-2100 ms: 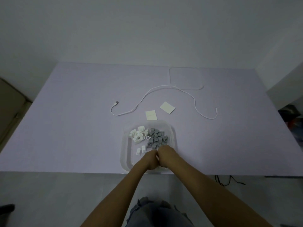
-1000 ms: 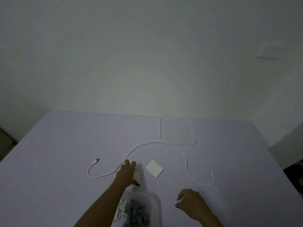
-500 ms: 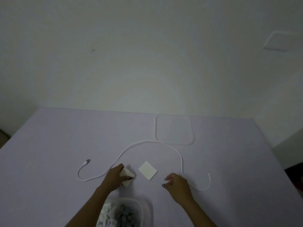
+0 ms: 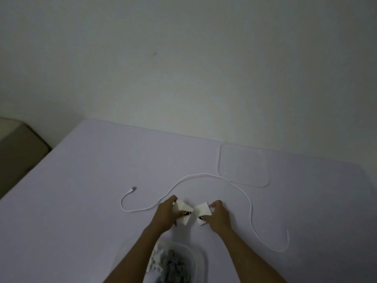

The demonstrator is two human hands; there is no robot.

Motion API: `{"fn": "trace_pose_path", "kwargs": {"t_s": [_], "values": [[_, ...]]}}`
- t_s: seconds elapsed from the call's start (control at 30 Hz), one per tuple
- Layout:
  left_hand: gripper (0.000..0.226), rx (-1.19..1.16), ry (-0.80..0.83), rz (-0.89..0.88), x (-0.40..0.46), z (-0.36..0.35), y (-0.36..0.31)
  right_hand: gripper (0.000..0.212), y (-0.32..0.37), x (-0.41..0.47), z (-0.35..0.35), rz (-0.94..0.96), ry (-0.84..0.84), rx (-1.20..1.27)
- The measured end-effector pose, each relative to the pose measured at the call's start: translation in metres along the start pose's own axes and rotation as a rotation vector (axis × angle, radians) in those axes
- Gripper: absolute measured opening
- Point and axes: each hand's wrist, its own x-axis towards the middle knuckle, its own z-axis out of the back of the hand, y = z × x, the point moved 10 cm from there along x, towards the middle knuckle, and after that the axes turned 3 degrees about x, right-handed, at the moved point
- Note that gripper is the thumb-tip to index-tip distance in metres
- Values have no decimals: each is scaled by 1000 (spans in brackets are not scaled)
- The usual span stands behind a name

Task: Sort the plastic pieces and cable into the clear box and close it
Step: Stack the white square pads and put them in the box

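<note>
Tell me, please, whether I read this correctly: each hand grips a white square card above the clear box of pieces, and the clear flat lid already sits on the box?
Not quite. In the head view, the clear flat lid lies on the lilac table, far from the clear plastic box, which is open. The rest holds: the left hand and right hand each grip a white square card.

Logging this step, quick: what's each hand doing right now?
Left hand: pinching a white square.
Right hand: pinching the other white square.
</note>
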Motion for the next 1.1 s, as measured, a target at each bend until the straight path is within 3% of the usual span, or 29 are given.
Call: {"fn": "trace_pose_path", "kwargs": {"t_s": [0.1,0.23,0.33,0.4,0.63,0.83,1.0,1.1], "values": [[30,-30,-11,16,-3,5,2,31,-10,3,7,-56,46,74],[14,47,8,-52,-7,14,-12,10,6,-13,31,-39,64,448],[22,124,58,-98,-9,13,-31,17,43,-38,49,40,150,690],[27,52,114,-103,-16,11,-45,17,66,-58,61,114,162,781],[34,-305,218,-124,-53,9,-89,11,90,-98,84,227,-48,661],[39,-224,174,-269,-62,18,-101,5,87,-105,83,234,-182,560],[37,-275,137,-268,-68,19,-95,18,93,-117,66,273,-21,763],[34,-241,129,-271,-71,20,-94,21,91,-122,67,251,-21,813]]}}
